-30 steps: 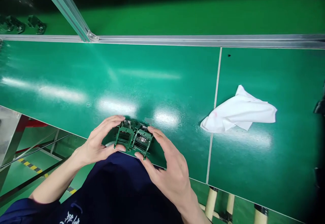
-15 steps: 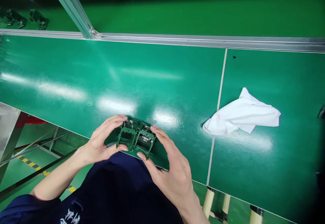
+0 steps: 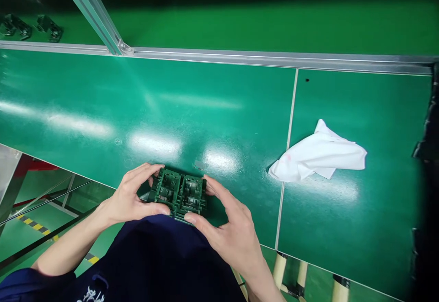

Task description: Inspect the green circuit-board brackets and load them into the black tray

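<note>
Garment: dark blue cloth (image 3: 164,265) with white lettering, at the near edge of the view, below both hands.
Left hand (image 3: 132,197): curved around the left end of the dark green part; thumb on the near edge, fingertips at the far left corner; grips the part between them.
Right hand (image 3: 233,226): curved around the right end of the same part; thumb at the near edge, fingers at the far right corner; grips from the opposite side.
Dark green part (image 3: 180,195): located between the two hands, at the front edge of the worktop; two open, box-like sections side by side, inner detail facing up; contact with the surface below cannot be determined.
Worktop (image 3: 192,119): glossy green, with bright light reflections.
Cream tubes (image 3: 279,270): black-collared, below the front edge, to the right of the right hand.
White cloth (image 3: 318,156): crumpled, well to the right of the hands; its left end lies across the pale seam (image 3: 291,124).
Black speck (image 3: 307,80): right of the seam, near the rear rail.
Rear rail (image 3: 222,59): metal profile along the far side.
Metal post (image 3: 91,12): slanted in view, meets the rail at a bracket.
Dark pieces (image 3: 50,29): beyond the rail, far left.
</note>
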